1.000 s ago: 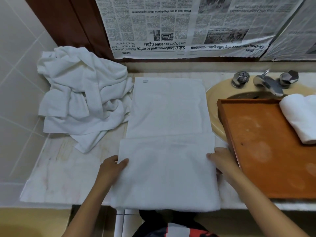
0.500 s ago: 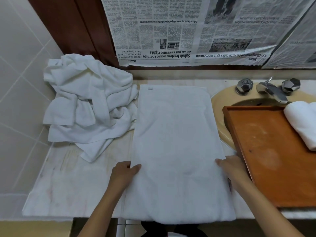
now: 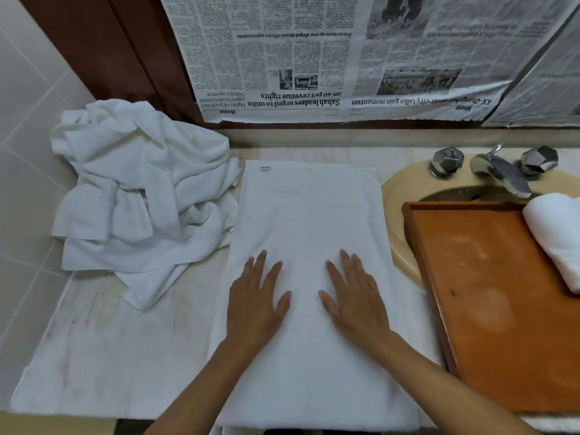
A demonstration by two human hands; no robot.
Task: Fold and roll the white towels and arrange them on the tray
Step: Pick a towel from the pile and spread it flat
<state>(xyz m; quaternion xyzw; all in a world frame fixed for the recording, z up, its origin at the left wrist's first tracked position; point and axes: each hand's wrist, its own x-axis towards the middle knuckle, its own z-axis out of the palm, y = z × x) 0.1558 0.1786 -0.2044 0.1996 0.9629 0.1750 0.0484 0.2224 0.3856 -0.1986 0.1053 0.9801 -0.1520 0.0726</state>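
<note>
Two flat hands on my feed: left hand (image 3: 257, 304) and right hand (image 3: 354, 301) lie spread, palms down, side by side on the folded towel (image 3: 307, 215). Its near edge reaches the counter (image 3: 110, 356) lip, and its right edge sits near the tray (image 3: 489, 309), which holds a rolled towel (image 3: 555, 237). A crumpled pile (image 3: 141, 199) touches its left edge, with bare counter in front.

Bathroom | basin (image 3: 396, 196), taps (image 3: 447, 161) (faceted), tiled wall (image 3: 28, 171)
</note>
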